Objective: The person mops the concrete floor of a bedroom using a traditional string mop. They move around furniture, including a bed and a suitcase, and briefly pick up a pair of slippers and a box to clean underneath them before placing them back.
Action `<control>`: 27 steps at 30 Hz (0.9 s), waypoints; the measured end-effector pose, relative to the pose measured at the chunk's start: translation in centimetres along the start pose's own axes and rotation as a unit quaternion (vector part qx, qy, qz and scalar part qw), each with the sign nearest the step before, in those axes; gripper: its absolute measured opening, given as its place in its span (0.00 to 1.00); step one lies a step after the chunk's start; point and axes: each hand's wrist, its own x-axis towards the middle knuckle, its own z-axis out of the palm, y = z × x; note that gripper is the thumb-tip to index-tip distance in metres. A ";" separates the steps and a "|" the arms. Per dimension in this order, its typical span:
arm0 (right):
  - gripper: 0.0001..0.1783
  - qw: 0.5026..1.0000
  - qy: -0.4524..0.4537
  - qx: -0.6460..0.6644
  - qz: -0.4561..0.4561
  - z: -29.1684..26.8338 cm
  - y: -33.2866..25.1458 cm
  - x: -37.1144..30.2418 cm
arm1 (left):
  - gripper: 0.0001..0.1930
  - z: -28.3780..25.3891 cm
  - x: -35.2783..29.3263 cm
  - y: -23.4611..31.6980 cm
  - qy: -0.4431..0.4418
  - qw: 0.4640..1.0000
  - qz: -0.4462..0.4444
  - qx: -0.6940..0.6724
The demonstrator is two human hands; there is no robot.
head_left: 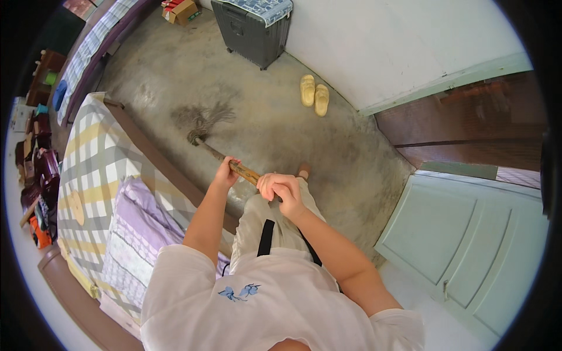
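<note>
A broom (213, 153) with a wooden handle slants away from my body, and its dark twig bristles rest on the concrete floor (263, 105). My left hand (225, 171) is wrapped round the handle's middle. Higher up, close to my waist, my right hand (280, 192) grips the top end of the same handle. The bristles fan out to the far right of where they are bound, slightly blurred. The fingers of both hands are closed on the wood.
At left stands a bed (93, 152) with a checked sheet and a folded lilac cloth (143, 205). Yellow slippers (314, 95) lie by the wall, near a dark grey suitcase (252, 35). A cardboard box (181, 13) sits far off; a pale green door (451, 234) is at right.
</note>
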 end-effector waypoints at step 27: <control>0.30 0.949 0.238 -0.015 -0.205 -38.2 -18.4 35.3 | 0.08 51.0 21.8 -2.7 -0.178 0.971 -0.044 -0.156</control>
